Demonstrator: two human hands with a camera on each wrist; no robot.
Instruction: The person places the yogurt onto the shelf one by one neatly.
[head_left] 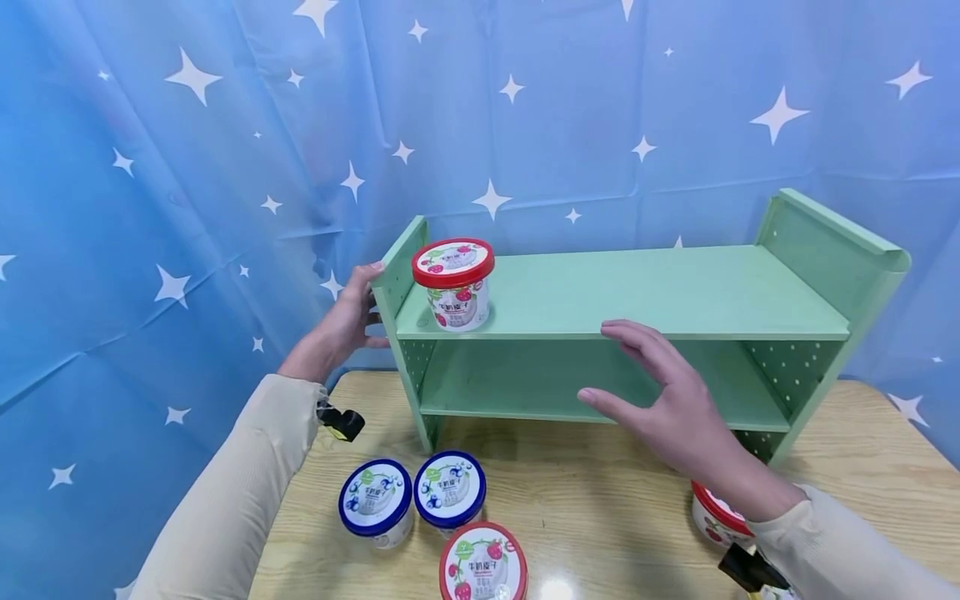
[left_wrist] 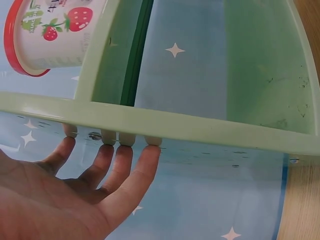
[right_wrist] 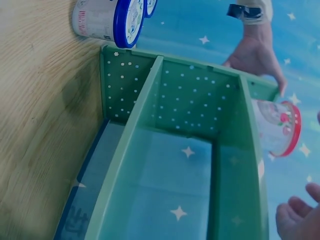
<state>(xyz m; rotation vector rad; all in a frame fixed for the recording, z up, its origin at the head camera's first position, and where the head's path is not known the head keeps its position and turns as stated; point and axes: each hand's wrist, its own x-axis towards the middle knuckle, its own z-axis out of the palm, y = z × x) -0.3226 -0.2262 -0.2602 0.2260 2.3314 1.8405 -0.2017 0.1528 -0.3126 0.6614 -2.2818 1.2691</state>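
Note:
A green two-tier shelf (head_left: pixel 637 292) stands on the wooden table. On its upper board, at the left end, sits a white tub with a red lid and strawberry pictures (head_left: pixel 459 304). My left hand (head_left: pixel 348 321) is at the shelf's left side panel; in the left wrist view its fingertips (left_wrist: pixel 145 155) touch the panel's outer face, fingers spread. In front of the shelf, my right hand (head_left: pixel 678 408) hovers with thumb and fingers apart, nothing between them.
Two blue-lidded tubs, one left (head_left: pixel 375 500) and one right (head_left: pixel 450 492), stand on the table (head_left: pixel 585 500) before the shelf. A red-lidded tub (head_left: pixel 483 567) is nearer me; another (head_left: pixel 716 521) is partly hidden under my right wrist. A blue starry curtain (head_left: pixel 570 117) hangs behind.

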